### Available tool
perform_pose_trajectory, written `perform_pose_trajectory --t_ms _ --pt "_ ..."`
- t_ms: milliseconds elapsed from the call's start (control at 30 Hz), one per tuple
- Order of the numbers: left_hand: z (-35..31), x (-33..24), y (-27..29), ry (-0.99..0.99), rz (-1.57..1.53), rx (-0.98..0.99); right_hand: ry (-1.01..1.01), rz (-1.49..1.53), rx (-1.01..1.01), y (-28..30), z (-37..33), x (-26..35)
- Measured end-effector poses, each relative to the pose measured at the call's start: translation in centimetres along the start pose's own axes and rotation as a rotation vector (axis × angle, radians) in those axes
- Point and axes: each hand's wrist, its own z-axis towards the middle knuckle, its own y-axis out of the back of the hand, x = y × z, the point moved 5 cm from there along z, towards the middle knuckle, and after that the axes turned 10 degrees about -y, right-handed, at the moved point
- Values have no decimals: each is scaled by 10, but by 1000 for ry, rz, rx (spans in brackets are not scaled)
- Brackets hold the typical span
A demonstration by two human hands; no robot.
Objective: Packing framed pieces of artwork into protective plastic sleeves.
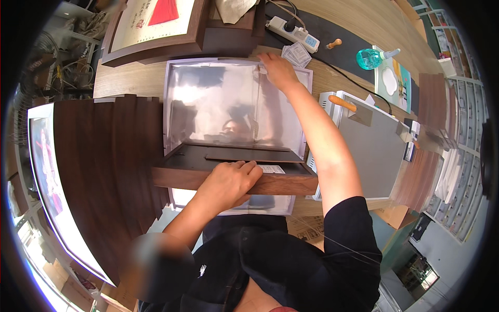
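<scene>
A dark brown wooden frame [286, 183] stands tilted across the middle, its dark inner side facing away from me. My left hand [231, 183] grips its near edge, fingers curled over the rim. Behind and beneath it lies a shallow tray-like piece with pale lilac edges [166, 112], covered by shiny clear plastic film [213, 109]. At the far edge of that piece, my right hand [278, 70] is reached out with its fingers closed at the film; a small whitish bit shows under the fingertips. A white label [272, 169] sits inside the wooden frame.
Stacked brown frames [104, 161] rise on the left; a framed picture with red [156, 31] lies at the back. A power strip [293, 34], printed cards [296, 54] and a teal spray bottle [369, 59] are back right. A wooden-handled scraper [343, 104] rests on a grey-topped machine [371, 151].
</scene>
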Motion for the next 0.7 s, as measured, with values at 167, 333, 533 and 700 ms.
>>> perform_pose_trajectory --t_ms 167,333,533,700 --pt "0 -4 8 -20 -10 -41 -190 -26 249 -2 2 -8" --pt "6 -1 8 6 8 -11 -185 -76 326 13 4 -12" --pt "11 9 13 20 30 -84 -59 -76 215 29 0 -7" --pt "18 16 15 29 57 -59 -114 -27 290 41 -6 3"
